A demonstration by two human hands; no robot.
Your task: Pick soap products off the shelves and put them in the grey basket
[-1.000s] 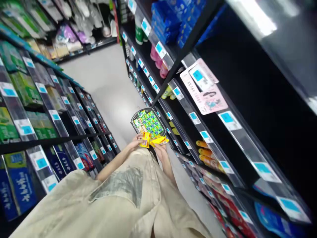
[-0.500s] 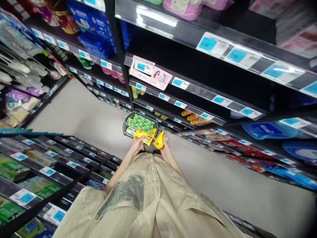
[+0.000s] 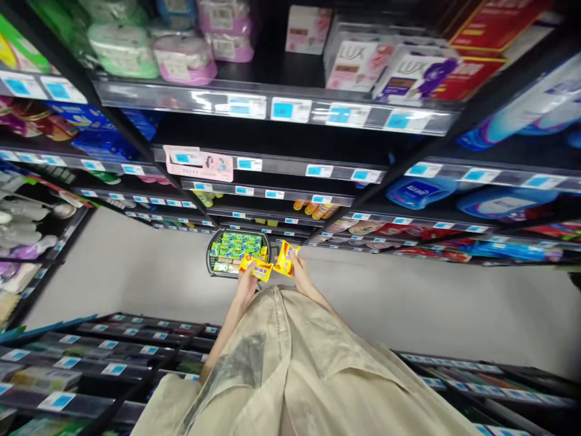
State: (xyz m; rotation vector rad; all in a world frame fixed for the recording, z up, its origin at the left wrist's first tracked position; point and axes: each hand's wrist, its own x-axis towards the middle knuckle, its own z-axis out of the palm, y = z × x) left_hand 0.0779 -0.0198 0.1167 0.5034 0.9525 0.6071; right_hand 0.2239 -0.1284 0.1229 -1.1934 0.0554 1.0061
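Observation:
My left hand [image 3: 246, 283] is closed on a yellow soap packet [image 3: 259, 269] with red print, held over the near right edge of a black basket [image 3: 210, 254]. My right hand [image 3: 301, 271] grips a second yellow soap packet [image 3: 285, 258], tilted more upright, just right of the basket. The two packets are close together in front of my body. Inside the basket lie rows of green packets [image 3: 241, 243], with some yellow and pale ones along the sides. My fingers partly cover both held packets.
Ahead stands a tall shelf [image 3: 272, 163] with price tags along its edges. Boxed LUX soap [image 3: 358, 63] and pastel packs [image 3: 184, 59] fill its top level. Blue bottles [image 3: 420, 191] lie to the right. Another shelf [image 3: 109, 345] runs close behind on my left. Grey floor [image 3: 390, 290] lies between.
My view has turned rightward and up, bringing the top shelf's boxes into sight. The right packet has turned so its printed front faces me. Both hands keep their packets.

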